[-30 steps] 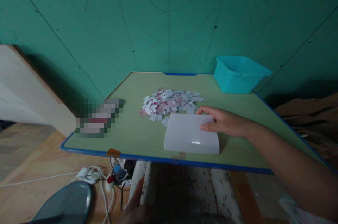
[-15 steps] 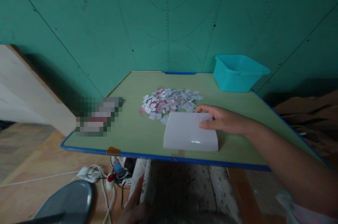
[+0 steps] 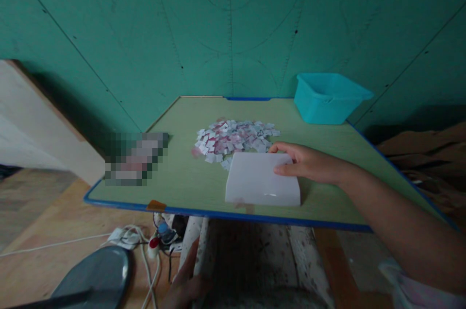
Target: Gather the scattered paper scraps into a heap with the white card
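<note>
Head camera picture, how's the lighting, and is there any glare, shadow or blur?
Head view: dim overall, with a small glare streak low on the white piece under the right hand; head view: dark shadow on the green wall beside the leaning board; head view: blocky pixelation at the table's left, hiding what lies there.

I am making out no readable words, brands or numbers. Across the upper middle of the frame I am seeing faint marks and tick-like lines on the green wall [image 3: 242, 27], too blurred for reading; at centre left, pixelation is hiding the surface of a flat object [image 3: 140, 158].
</note>
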### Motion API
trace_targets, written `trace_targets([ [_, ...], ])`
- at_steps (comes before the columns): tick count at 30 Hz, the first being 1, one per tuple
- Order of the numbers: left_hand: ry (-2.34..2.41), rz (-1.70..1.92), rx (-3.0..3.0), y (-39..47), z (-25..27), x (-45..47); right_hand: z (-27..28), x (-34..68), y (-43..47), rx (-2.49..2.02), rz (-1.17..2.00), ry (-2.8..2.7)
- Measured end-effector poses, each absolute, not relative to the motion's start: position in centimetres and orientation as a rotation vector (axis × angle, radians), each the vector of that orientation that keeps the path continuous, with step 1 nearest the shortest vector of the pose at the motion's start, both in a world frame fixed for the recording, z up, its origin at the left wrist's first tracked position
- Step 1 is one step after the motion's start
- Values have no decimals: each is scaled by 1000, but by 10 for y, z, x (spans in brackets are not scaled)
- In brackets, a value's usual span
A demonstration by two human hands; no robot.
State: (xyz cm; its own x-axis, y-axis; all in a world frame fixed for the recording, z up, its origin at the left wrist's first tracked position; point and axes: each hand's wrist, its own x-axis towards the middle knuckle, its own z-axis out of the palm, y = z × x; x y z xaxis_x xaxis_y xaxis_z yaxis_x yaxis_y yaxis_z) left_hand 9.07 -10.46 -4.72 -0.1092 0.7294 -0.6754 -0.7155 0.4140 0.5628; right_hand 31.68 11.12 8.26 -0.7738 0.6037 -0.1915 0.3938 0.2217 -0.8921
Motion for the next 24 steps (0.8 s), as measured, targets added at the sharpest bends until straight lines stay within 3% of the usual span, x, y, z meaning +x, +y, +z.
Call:
trace_targets([
  [18, 988, 1342, -174, -106, -40, 90, 86, 314, 106, -970, 1653, -2291],
  [24, 1222, 1343, 1, -106, -46, 85, 86, 314, 104, -922, 1569, -2374],
])
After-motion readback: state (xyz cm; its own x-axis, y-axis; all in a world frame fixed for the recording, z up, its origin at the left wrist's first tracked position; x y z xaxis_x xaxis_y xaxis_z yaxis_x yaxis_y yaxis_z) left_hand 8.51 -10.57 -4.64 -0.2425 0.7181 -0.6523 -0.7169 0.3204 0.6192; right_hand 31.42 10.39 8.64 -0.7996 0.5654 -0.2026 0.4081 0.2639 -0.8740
